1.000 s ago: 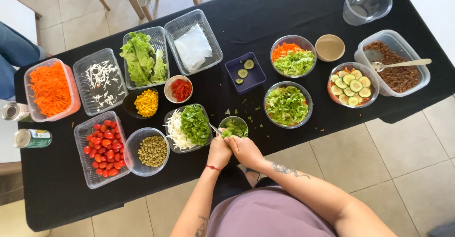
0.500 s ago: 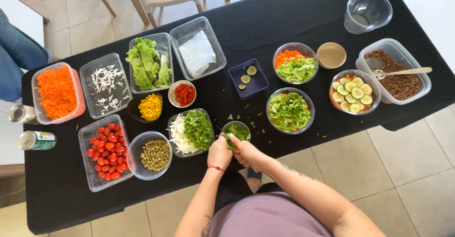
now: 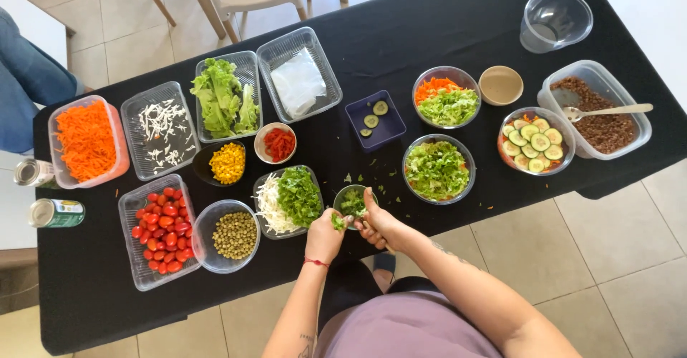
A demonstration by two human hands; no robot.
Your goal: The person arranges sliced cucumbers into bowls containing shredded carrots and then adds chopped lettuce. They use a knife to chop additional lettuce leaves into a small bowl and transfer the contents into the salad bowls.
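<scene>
My left hand (image 3: 324, 236) pinches a small clump of green leaves (image 3: 338, 222) just in front of a small round bowl of chopped greens (image 3: 352, 202) at the table's near edge. My right hand (image 3: 379, 225) is curled against that bowl's near rim, fingertips almost meeting the left hand's. Whether anything is inside the right fingers is hidden. A clear container of shredded white cabbage and green leaves (image 3: 286, 200) stands directly left of the bowl. Loose green bits (image 3: 379, 179) lie on the black tablecloth (image 3: 458, 22) beyond it.
Bowl of peas (image 3: 232, 235), tray of cherry tomatoes (image 3: 159, 231), grated carrot (image 3: 86, 140), lettuce tray (image 3: 223, 100), corn (image 3: 227, 163), red peppers (image 3: 278, 143), salad bowls (image 3: 436, 168), cucumber bowl (image 3: 537, 140), brown grain tub with spoon (image 3: 601, 115). Two cans (image 3: 54, 213) at left. A seated person's leg (image 3: 25, 79).
Both hands have stayed together at the small bowl's near rim, working the greens. The view has drifted a little, so everything sits slightly more to the right.
</scene>
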